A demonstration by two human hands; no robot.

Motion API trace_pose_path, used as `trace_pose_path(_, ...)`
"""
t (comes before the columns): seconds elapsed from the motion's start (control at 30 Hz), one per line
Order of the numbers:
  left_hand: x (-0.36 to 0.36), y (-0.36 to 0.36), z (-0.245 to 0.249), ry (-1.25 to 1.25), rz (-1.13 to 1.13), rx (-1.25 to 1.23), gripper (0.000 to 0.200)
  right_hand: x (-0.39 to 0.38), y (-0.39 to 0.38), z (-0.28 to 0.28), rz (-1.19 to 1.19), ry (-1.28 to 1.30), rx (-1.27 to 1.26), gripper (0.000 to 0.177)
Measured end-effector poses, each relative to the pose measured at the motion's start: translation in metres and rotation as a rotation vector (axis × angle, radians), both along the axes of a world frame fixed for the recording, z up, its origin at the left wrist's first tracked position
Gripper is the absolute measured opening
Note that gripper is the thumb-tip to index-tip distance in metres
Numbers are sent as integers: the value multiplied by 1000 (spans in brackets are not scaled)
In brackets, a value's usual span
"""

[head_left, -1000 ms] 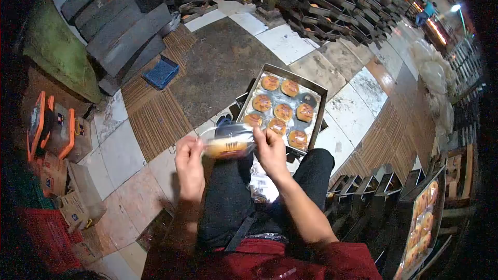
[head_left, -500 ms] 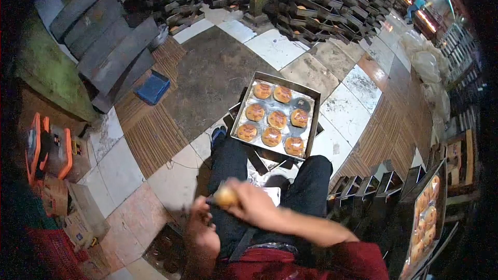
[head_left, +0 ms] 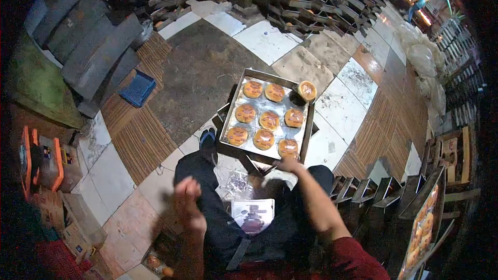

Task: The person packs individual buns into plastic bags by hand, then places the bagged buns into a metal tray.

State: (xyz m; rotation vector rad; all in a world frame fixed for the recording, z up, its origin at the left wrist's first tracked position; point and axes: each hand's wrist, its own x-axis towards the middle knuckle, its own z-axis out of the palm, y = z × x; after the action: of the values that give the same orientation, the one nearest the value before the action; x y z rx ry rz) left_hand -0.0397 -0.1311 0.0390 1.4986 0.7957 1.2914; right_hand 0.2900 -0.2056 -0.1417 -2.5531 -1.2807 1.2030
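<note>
A metal tray [head_left: 310, 135] in front of my knees holds rows of round golden-brown buns [head_left: 269, 120] with printed tops. One more bun [head_left: 307, 91] appears in mid-air over the tray's far right corner, apart from both hands. My right hand [head_left: 289, 166] is by the tray's near right edge, just below the closest bun, holding no bun; its fingers are partly blurred. Over my left thigh, my left hand [head_left: 190, 202] has its fingers curled in, and what they hold, if anything, is hidden. Printed white wrappers [head_left: 252, 215] lie between my thighs.
A blue tray [head_left: 137, 88] sits on the floor at left, near stacked dark trays [head_left: 83, 41]. Orange-handled boxes [head_left: 44, 161] stand lower left. Another bun-filled tray [head_left: 423, 228] leans at right. Tray stacks line the back; a person [head_left: 416, 6] is far right.
The bun has left my right hand and is now above the tray's far right corner. My right hand moved forward and right to the tray; my left hand shifted slightly left.
</note>
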Motion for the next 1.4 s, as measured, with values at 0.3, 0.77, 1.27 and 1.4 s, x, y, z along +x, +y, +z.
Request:
trace_pose_path(0.3,176,149,-59,424,-256,-316,27,39,40,-88,-294,-273,357,37)
trace_pose_path(0.77,193,130,-67,1080,-969,-186,46,317,134,-154,-24,-636,323,46)
trace_pose_path(1.27,186,131,-73,773,-853,-311,47,51,145,-49,-339,-430,299,45)
trace_pose_path(1.4,182,113,-82,488,-612,-149,48,-3,90,-32,-603,-6,426,44)
